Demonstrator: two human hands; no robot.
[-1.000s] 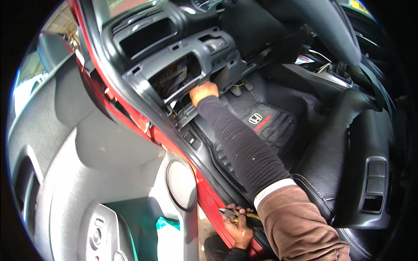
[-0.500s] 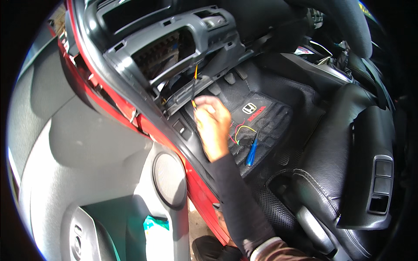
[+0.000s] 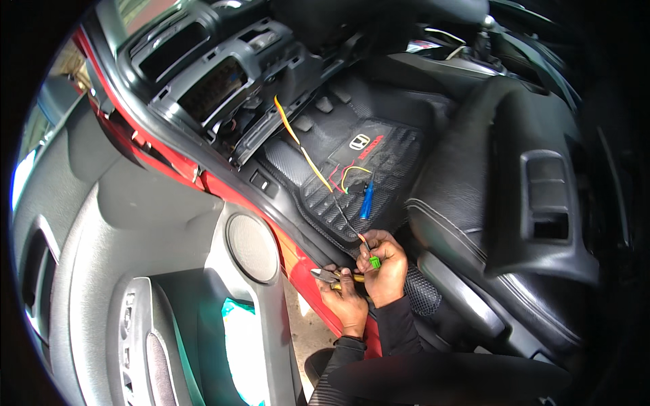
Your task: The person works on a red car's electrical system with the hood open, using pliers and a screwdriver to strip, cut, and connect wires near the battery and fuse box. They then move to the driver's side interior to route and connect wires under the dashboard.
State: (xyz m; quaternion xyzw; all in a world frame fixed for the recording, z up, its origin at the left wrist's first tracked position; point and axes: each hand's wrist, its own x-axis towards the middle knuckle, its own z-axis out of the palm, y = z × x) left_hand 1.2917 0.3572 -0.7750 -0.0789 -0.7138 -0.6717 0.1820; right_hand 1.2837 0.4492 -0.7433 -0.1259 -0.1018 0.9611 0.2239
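Note:
Low in the head view, my left hand (image 3: 347,308) is closed around yellow-handled pliers (image 3: 326,275), their metal jaws pointing left. Just to its right, my right hand (image 3: 388,276) pinches a wire harness (image 3: 310,161). A small green connector (image 3: 374,262) shows at that hand's fingers. From there the harness runs up and left as a dark, then yellow-orange strand toward the opened lower dashboard (image 3: 217,88). Past my hands, a blue-handled screwdriver (image 3: 367,201) lies on the ribbed floor mat (image 3: 399,145). Thin red and yellow wires (image 3: 345,177) lie beside it.
The open door (image 3: 176,223) with its round speaker grille (image 3: 252,248) stands on the left. A red door sill (image 3: 298,264) runs below my hands. On the right are the black leather seat (image 3: 467,183) and a loose switch panel (image 3: 545,203). Pedals (image 3: 325,103) hang beyond the mat.
My right hand has come back from below the dashboard toward me, drawing the harness out. My left hand, mostly hidden before, now shows with the pliers. The view has shifted.

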